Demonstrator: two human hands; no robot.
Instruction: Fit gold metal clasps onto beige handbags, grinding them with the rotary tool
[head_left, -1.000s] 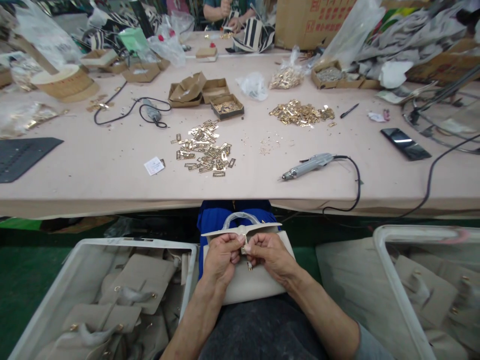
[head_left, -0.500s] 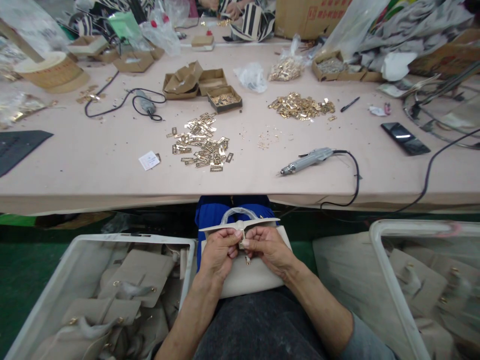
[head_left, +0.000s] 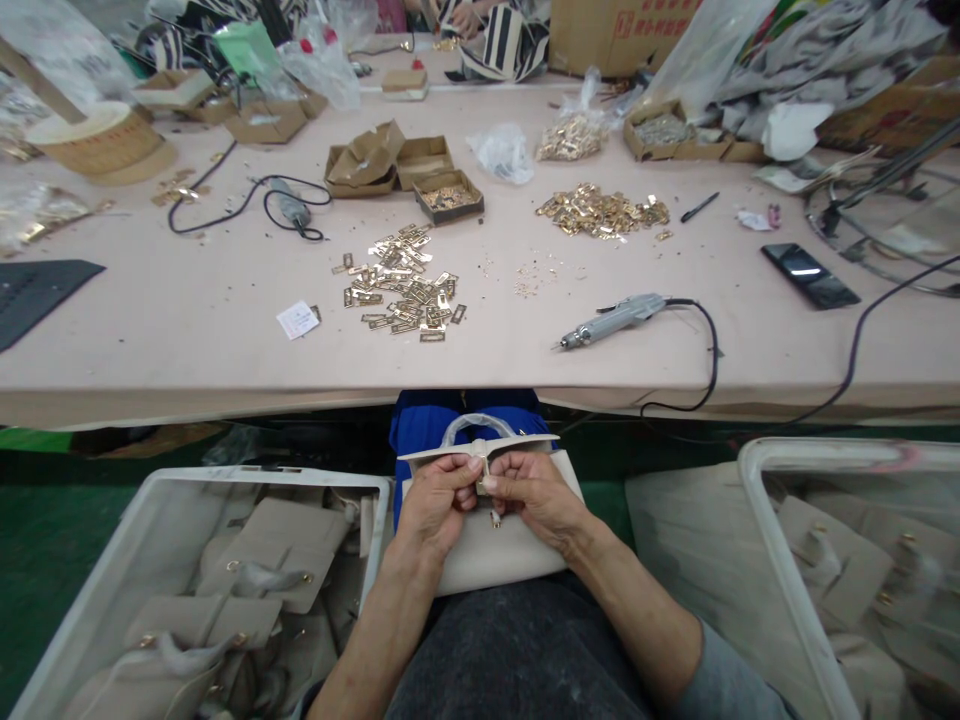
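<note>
A cream handbag (head_left: 499,560) lies across my lap, its arched handle (head_left: 480,424) wrapped in clear plastic. Its front flap (head_left: 529,442) is lifted toward the table. At the flap's middle, my left hand (head_left: 442,500) and my right hand (head_left: 536,495) meet, both closed, thumbs against forefingers. They pinch a narrow tab (head_left: 484,468) with a gold-coloured glint; the fingers partly hide it, so its fitting is unclear. Just below the fingertips, a small gold clasp (head_left: 496,519) shows on the bag's front.
Gold metal plates (head_left: 409,285) lie in a pile on the table (head_left: 187,340), with more fittings (head_left: 600,212) behind. An electric screwdriver (head_left: 615,318) rests near the front edge, its cable hanging down. Bins of handbags stand left (head_left: 262,472) and right (head_left: 795,570). A phone (head_left: 810,275) lies right.
My left fingers have shifted very slightly at the tab. The handbag and both hands otherwise stay in place.
</note>
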